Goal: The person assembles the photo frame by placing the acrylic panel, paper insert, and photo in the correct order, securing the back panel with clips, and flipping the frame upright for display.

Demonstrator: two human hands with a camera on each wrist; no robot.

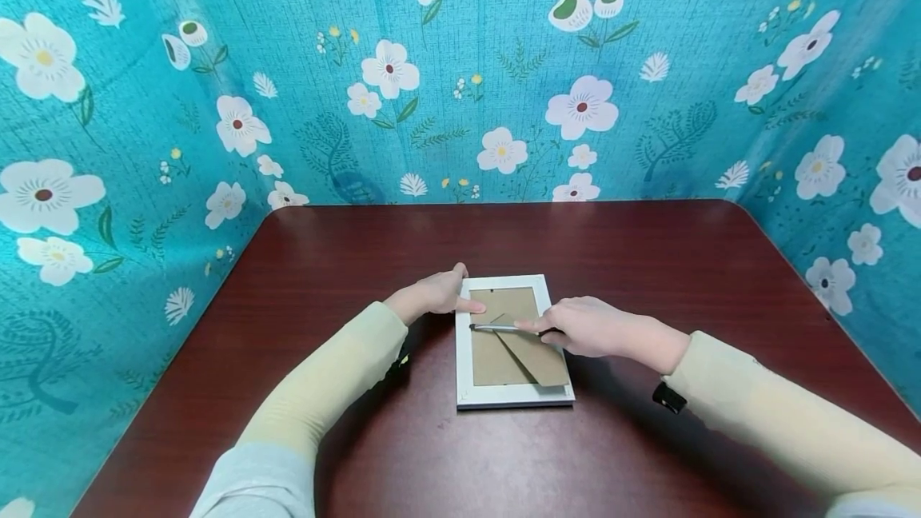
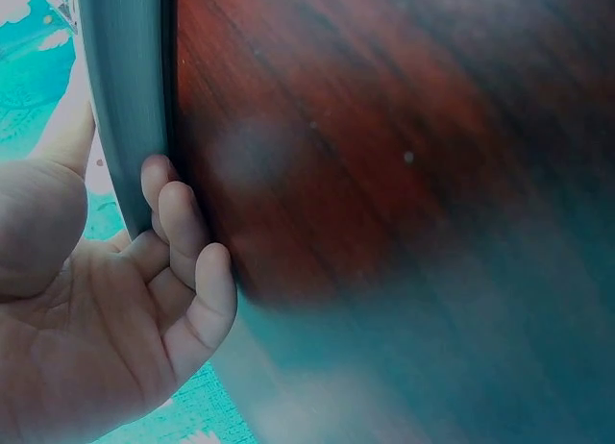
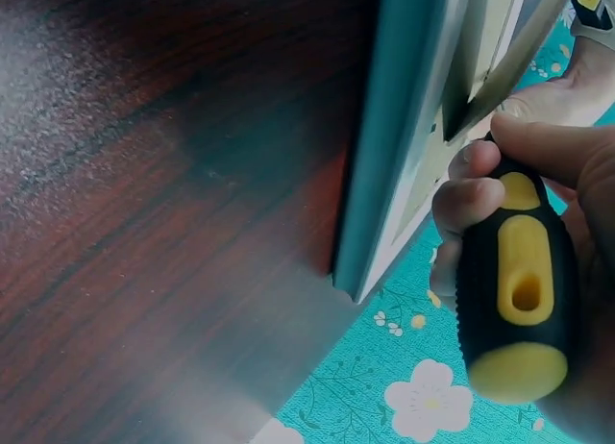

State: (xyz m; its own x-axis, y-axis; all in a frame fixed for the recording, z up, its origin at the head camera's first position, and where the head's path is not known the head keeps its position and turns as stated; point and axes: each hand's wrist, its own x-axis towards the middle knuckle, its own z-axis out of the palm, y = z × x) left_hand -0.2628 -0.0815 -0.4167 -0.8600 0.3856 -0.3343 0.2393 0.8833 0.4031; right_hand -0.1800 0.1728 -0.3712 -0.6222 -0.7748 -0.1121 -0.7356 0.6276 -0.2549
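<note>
A white picture frame (image 1: 464,366) lies back side up, showing a brown backing board (image 1: 488,358) with a stand flap (image 1: 536,356) slanting across it. Gripping the frame's upper left edge, my left hand (image 1: 437,292) has its thumb on the back; in the left wrist view, curled fingers press against the frame's side (image 2: 125,79). My right hand (image 1: 586,328) holds a screwdriver whose black and yellow handle (image 3: 524,271) shows in the right wrist view. Its metal shaft (image 1: 496,328) lies across the backing and flap, with the tip at the frame's left inner edge.
The frame rests on a dark red-brown table (image 1: 360,242) with rounded far corners. A turquoise flowered curtain (image 1: 446,46) hangs behind the table and along both sides. A small black device (image 1: 669,398) is strapped at the right wrist.
</note>
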